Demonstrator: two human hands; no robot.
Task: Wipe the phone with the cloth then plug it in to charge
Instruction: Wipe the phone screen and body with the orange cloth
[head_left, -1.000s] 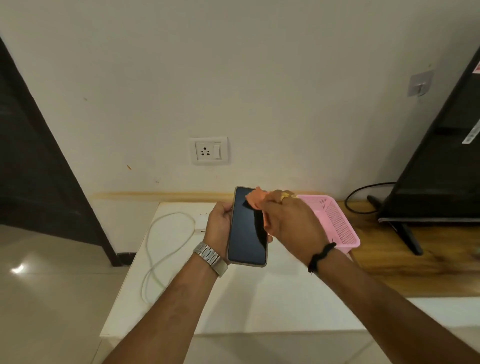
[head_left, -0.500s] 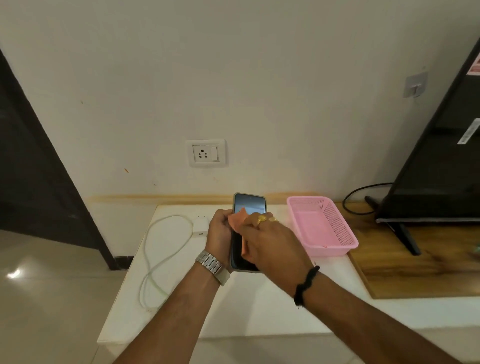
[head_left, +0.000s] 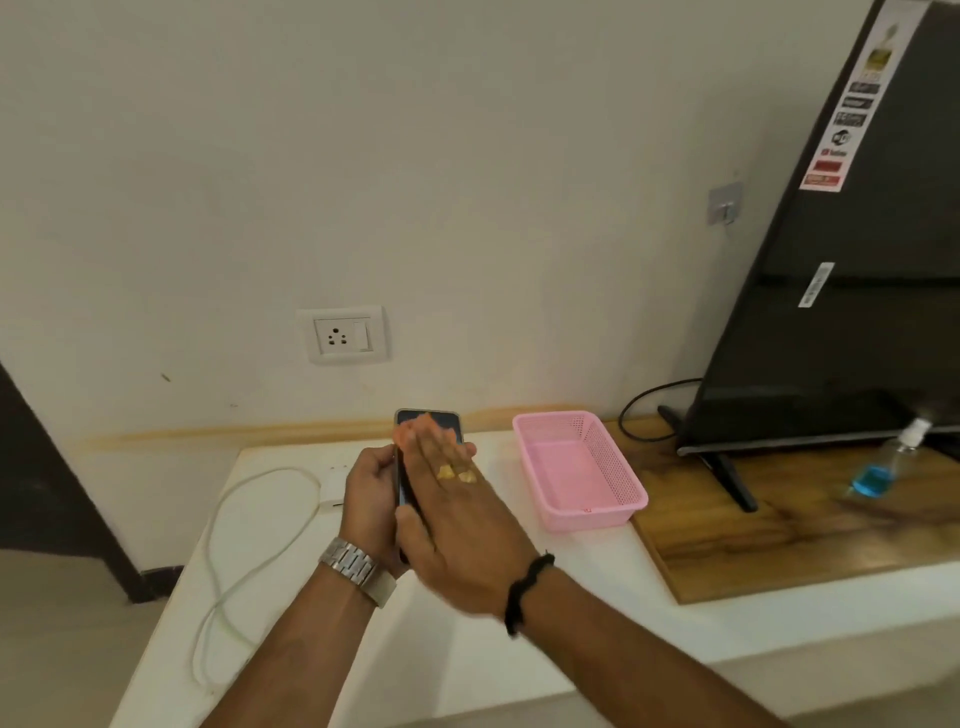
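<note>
My left hand (head_left: 370, 499) grips a dark phone (head_left: 441, 417) by its left edge, screen up, above the white counter. My right hand (head_left: 457, 519) lies flat over the screen and presses an orange cloth (head_left: 408, 428) against it; only a corner of the cloth shows past my fingertips near the phone's top. Most of the phone is hidden under that hand. A white charger adapter (head_left: 332, 486) with its looped white cable (head_left: 228, 561) lies on the counter to the left. A white wall socket (head_left: 343, 335) with a switch sits on the wall above.
A pink plastic basket (head_left: 631, 488) stands right of my hands. Further right, a wooden board (head_left: 779, 545) carries a black TV (head_left: 857, 312) on its stand and a spray bottle of blue liquid (head_left: 883, 467). A black cord (head_left: 644, 410) runs behind the basket.
My right hand slid the cloth up the screen from the lower part to the phone's top, fingers now stretched flat. The camera tilted upward and to the right, showing more of the TV.
</note>
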